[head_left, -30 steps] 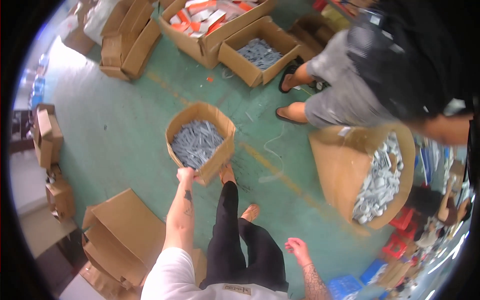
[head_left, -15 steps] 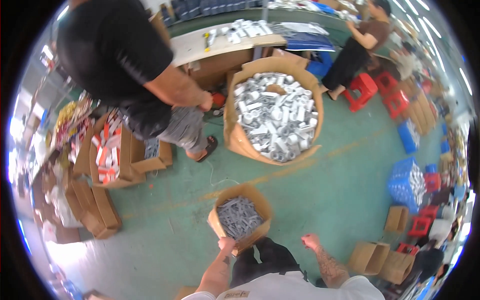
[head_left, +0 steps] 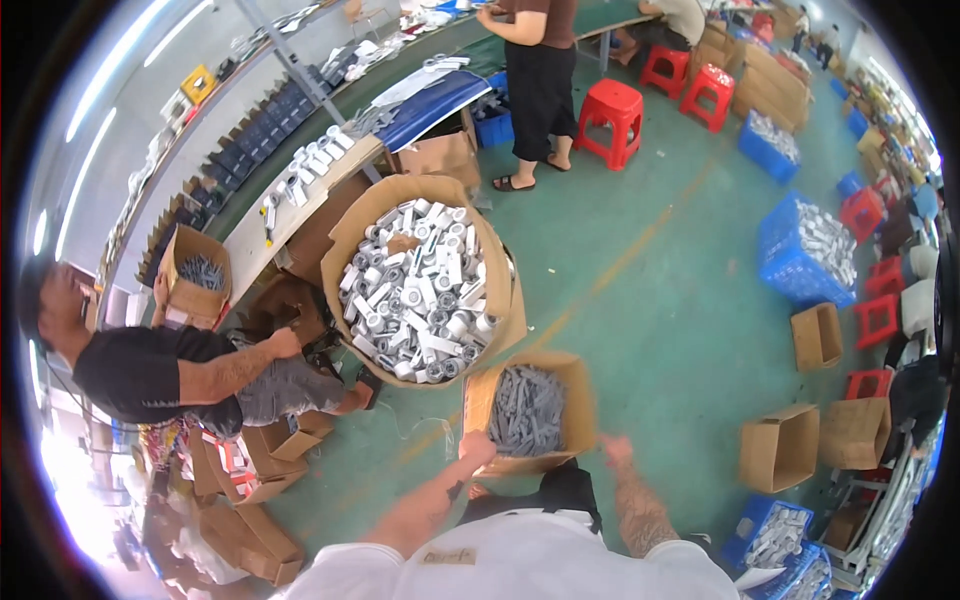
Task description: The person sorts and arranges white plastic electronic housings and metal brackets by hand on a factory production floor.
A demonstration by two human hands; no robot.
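At the bottom centre of the frame the person's left hand (head_left: pixel 477 449) is closed on the near left rim of a small open brown cardboard box filled with grey metal parts (head_left: pixel 530 408), which sits on the green floor (head_left: pixel 660 300) just below the middle of the picture. The right hand (head_left: pixel 617 452) hangs beside the box's near right corner with its fingers spread loose and holding nothing; whether it touches the cardboard cannot be told.

Just above and left of the small box, touching its far corner, stands a large round brown cardboard drum heaped with white and grey cylindrical parts (head_left: pixel 420 285). To the left of the drum a co-worker in a black shirt (head_left: pixel 150 370) bends across the left of the frame, one hand (head_left: pixel 285 343) resting near the drum's wall. Flat and folded brown cartons (head_left: pixel 250 490) lie at lower left.

At lower right, two empty brown cardboard boxes (head_left: pixel 800 445) stand side by side, with a third (head_left: pixel 817 337) above them, and a blue plastic crate of white parts (head_left: pixel 775 535) shows near the bottom edge.

Farther off, at right of centre, a blue plastic crate full of white parts (head_left: pixel 812 250) sits on the floor. At upper left a long workbench (head_left: pixel 300 195) carries white parts, with a small brown box of grey parts (head_left: pixel 197 275) at its left end. At the top, a person in dark clothes (head_left: pixel 540 80) stands beside two red plastic stools (head_left: pixel 650 105).
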